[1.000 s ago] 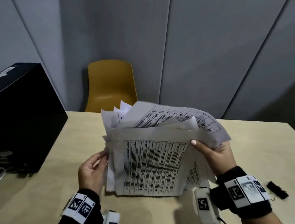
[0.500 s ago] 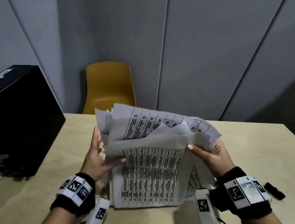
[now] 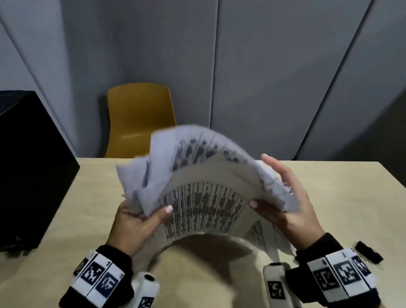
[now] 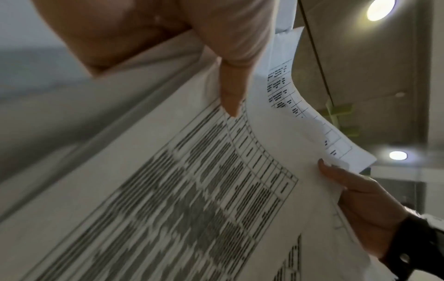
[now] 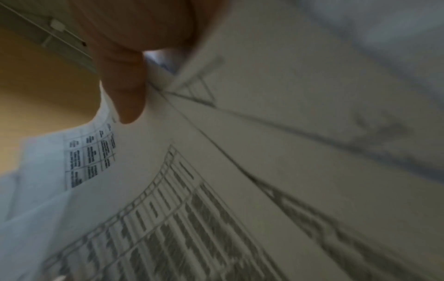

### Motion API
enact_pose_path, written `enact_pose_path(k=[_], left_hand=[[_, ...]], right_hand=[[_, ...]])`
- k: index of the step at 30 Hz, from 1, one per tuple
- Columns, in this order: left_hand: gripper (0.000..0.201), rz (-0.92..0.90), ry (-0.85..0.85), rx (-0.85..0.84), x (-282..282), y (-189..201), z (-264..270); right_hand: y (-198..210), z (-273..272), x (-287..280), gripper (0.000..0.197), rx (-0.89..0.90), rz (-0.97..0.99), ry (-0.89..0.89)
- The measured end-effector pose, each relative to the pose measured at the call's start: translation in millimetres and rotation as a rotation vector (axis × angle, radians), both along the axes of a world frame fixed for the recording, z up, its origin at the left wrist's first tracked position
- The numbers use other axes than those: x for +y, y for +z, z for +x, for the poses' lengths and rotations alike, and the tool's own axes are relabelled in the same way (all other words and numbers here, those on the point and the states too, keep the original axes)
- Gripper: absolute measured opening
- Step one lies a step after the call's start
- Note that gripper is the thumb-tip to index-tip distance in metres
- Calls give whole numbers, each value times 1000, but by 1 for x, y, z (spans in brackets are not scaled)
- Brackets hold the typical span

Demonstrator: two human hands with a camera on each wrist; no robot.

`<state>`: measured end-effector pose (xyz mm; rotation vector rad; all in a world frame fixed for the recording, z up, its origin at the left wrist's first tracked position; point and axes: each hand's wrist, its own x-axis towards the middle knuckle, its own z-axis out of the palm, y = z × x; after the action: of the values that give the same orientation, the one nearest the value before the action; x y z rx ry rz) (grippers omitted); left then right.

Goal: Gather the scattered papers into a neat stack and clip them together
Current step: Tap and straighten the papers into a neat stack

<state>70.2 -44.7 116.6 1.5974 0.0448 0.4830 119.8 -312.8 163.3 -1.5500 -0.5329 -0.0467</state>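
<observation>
Two hands hold a bowed, uneven sheaf of white printed paper sheets point(image 3: 200, 197) between them, lifted above the pale wooden table point(image 3: 345, 191). Left hand point(image 3: 134, 222) pinches its left edge with the thumb on top; right hand point(image 3: 286, 203) clasps the right edge, fingers extended behind. Beside the right wrist lies a small black clip point(image 3: 368, 252).

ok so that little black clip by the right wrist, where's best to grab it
Pinch the black clip across its narrow width, coming from above with the right hand. It appears to lie flat on the table, long and slim, its sides unobstructed. Its details are too blurred to tell.

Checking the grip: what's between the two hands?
Head view: only the bowed papers, gripped by left hand and right hand at opposite sides.
</observation>
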Motion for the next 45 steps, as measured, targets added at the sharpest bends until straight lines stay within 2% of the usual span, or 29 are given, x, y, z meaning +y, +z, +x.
enact_pose_path(k=[2, 3, 6, 7, 9, 10, 13, 14, 15, 16, 17, 18, 20, 22, 23, 24, 26, 27, 28, 29, 31, 33, 34, 37, 40, 42, 45], left_hand=[[55, -63, -103, 14, 2, -6, -2], [61, -100, -111, 40, 0, -8, -1], [25, -59, 16, 8, -13, -5, 5], [23, -16, 79, -17, -13, -4, 7], [20, 38, 143, -65, -4, -4, 9], [22, 44, 139, -67, 0, -2, 7], [60, -55, 79, 14, 13, -8, -3], [61, -90, 61, 30, 13, -10, -5], [47, -116, 45, 45, 11, -13, -6], [27, -118, 61, 54, 7, -13, -6], [20, -80, 107, 55, 1, -12, -5], [25, -33, 128, 41, -5, -10, -4], [27, -26, 131, 15, -11, -4, -1], [23, -37, 117, -7, -6, 1, 0], [20, -48, 85, -3, 0, 0, 1], [17, -36, 60, 3, 5, -2, 0], [10, -34, 32, 19, 9, -5, -2], [9, -51, 32, 16, 8, -6, -3], [18, -65, 43, 14, 8, -7, -4], [20, -78, 36, 20, 7, -5, -4], [21, -18, 12, 34, 7, -1, -5], [26, 17, -8, 59, 10, 0, -4], [27, 8, -10, 68, 12, 0, -3], [32, -26, -28, 70, 18, -1, -4], [34, -51, -56, 95, 19, 1, -5], [41, -49, -63, 89, 16, 3, -5], [52, -50, -41, 61, 15, 4, -5]], right_hand=[[-4, -3, -1, 86, 22, -81, -13], [-5, -5, 1, 87, 30, -83, -21], [-1, -7, 12, 76, -10, -25, -8], [1, -7, 12, 76, -38, -16, -4], [4, -5, 6, 89, -54, -15, 10], [1, -3, -1, 100, -39, -31, 13], [-17, -3, -16, 118, 55, -133, 11], [-25, -5, -17, 121, 82, -156, 21], [-33, -6, -16, 118, 100, -129, 33], [-38, -7, -12, 108, 101, -78, 23], [-40, -6, -7, 93, 65, -48, -11], [-38, -5, -3, 77, -7, -73, -59], [-25, -2, 4, 65, -130, -136, -111], [-9, -1, 5, 55, -118, -54, -62], [-5, -1, 0, 57, -73, -26, -11], [-3, -1, -6, 70, -6, -34, 42], [-10, -2, -24, 98, 105, -189, 87], [-17, -3, -32, 105, 151, -266, 77], [-23, -5, -37, 104, 193, -302, 57], [-30, -7, -41, 93, 212, -278, 23], [-40, -8, -46, 53, 129, -212, -89], [-41, -7, -46, 29, 55, -141, -179], [-39, -6, -45, 23, 46, -62, -197], [-28, 1, -42, 36, 17, 133, -284], [-6, 5, -28, 38, -59, 217, -284], [7, 10, -18, 39, -119, 193, -225], [16, 10, -11, 38, -182, 43, -143]])
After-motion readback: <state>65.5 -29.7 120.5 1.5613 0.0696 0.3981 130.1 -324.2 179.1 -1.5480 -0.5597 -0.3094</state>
